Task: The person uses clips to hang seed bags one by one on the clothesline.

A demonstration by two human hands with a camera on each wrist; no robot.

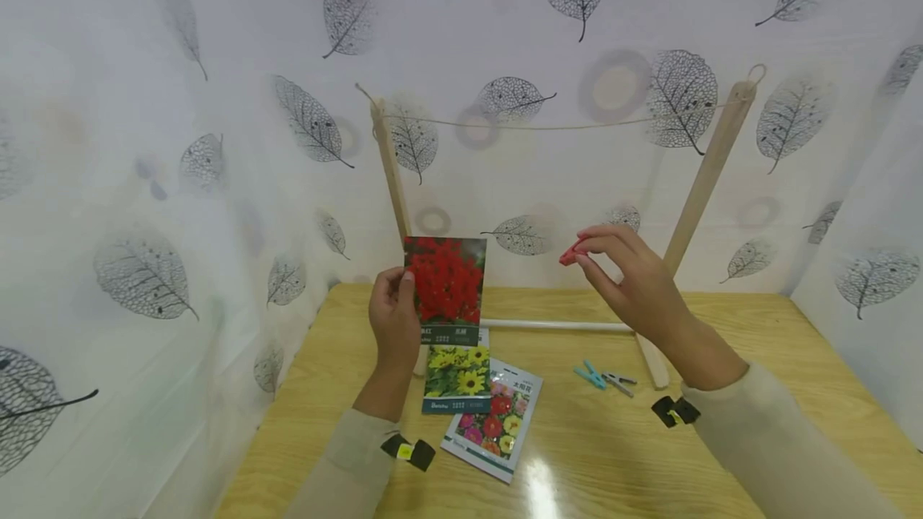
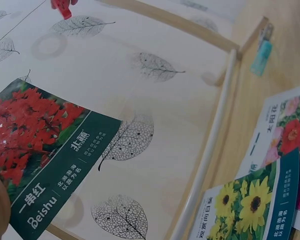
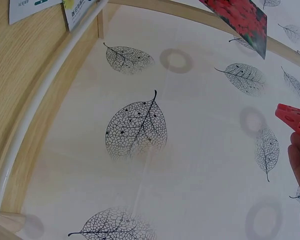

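Note:
My left hand pinches the left edge of a seed packet with red flowers, held upright above the table. In the left wrist view that red-flower packet shows its dark green lower band. Raised at the right, my right hand pinches a red clothespin between thumb and fingers, tip pointing left. The right wrist view shows the clothespin at its right edge. A string runs between two wooden posts, above and behind both hands.
A yellow-flower packet overlaps a mixed-flower packet on the wooden table. Blue and grey clothespins lie to their right. The left post, right post and a white bar form a frame.

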